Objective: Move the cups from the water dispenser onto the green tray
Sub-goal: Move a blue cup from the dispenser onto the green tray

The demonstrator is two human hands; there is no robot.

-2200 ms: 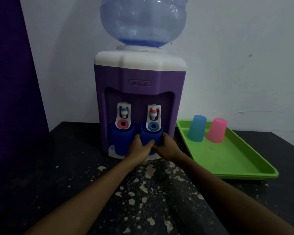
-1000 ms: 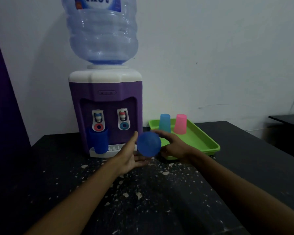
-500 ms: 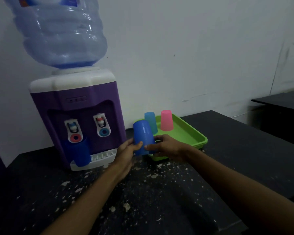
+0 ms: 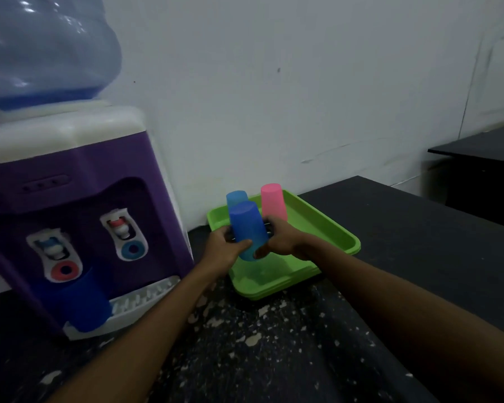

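I hold a dark blue cup [image 4: 247,228] upside down between both hands, just above the near left part of the green tray [image 4: 326,228]. My left hand [image 4: 223,251] grips its left side and my right hand [image 4: 285,241] its right side. On the tray behind it stand a light blue cup [image 4: 235,196] and a pink cup [image 4: 272,200], both inverted. Another dark blue cup [image 4: 83,303] stands on the drip grille of the purple water dispenser [image 4: 76,205], under the left tap.
The dispenser carries a large blue water bottle [image 4: 44,48] and sits at the left of the dark speckled counter [image 4: 259,350]. A white wall lies right behind the tray. A second dark table [image 4: 483,146] is at the far right.
Both hands lifted the dark blue cup from under the right tap, turned it upside down and carried it right, over the tray. The view swung to the right.
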